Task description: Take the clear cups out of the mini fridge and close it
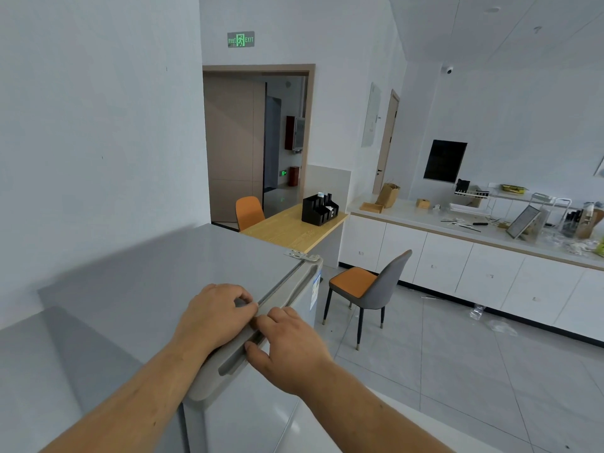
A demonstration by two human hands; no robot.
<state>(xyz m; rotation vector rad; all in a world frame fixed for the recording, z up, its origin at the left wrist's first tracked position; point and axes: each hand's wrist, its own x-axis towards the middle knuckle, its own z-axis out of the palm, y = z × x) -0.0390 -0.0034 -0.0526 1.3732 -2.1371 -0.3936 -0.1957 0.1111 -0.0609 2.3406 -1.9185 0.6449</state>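
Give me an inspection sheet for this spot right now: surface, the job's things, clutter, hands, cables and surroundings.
Surface: flat grey top of the mini fridge, bare.
Job's things: grey fridge door looks shut or nearly so, hinge at the far corner; clear cups not seen.
Clutter: nothing seen on the fridge; clear plastic scraps on the tiled floor by the white cabinets.
Hands: left hand rests on the top front edge, fingers at the door seam; right hand grips the door's recessed top handle. Neither holds a loose thing.
Cables: nothing seen.
Surroundings: grey chair with orange seat near the door's hinge side; wooden desk with black organiser; crowded white counter; open doorway.
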